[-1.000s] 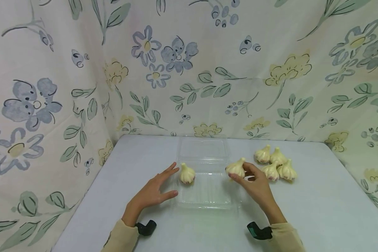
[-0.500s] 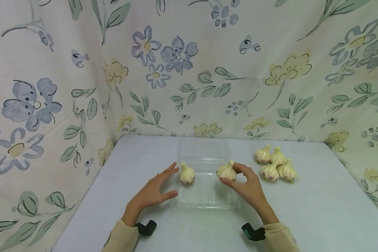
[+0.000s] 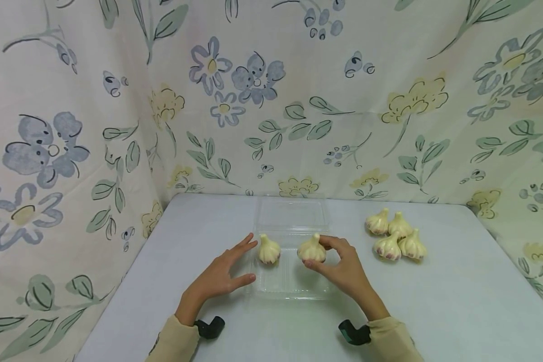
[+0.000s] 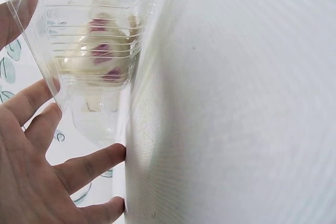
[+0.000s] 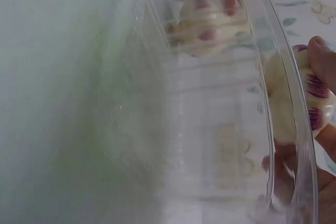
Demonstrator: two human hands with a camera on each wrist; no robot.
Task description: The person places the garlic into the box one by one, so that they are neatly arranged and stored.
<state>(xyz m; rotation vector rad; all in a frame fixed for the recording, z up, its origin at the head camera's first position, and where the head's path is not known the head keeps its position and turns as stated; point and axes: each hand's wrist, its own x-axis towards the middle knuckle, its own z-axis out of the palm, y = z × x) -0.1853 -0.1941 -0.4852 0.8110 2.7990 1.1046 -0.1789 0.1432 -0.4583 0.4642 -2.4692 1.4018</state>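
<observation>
A clear plastic clamshell container (image 3: 294,282) lies opened on the table, its lid (image 3: 291,213) folded back toward the wall. One garlic bulb (image 3: 269,250) stands at the left inside it, and its purple-streaked underside shows through the wall in the left wrist view. My right hand (image 3: 346,269) pinches another garlic bulb (image 3: 311,250) between thumb and fingers over the container. In the right wrist view this bulb (image 5: 317,90) is at rim height. At the container's left side, my left hand (image 4: 37,166) has its fingers spread, some of them against the plastic edge.
Several more garlic bulbs (image 3: 399,226) are grouped on the right of the white table (image 3: 448,286). Floral cloth (image 3: 298,90) hangs behind the table and along the left side. Dark wrist devices (image 3: 355,333) sit below both hands.
My right hand has carried its garlic bulb leftward, from the container's right edge to over its inside. The left hand has stayed in place.
</observation>
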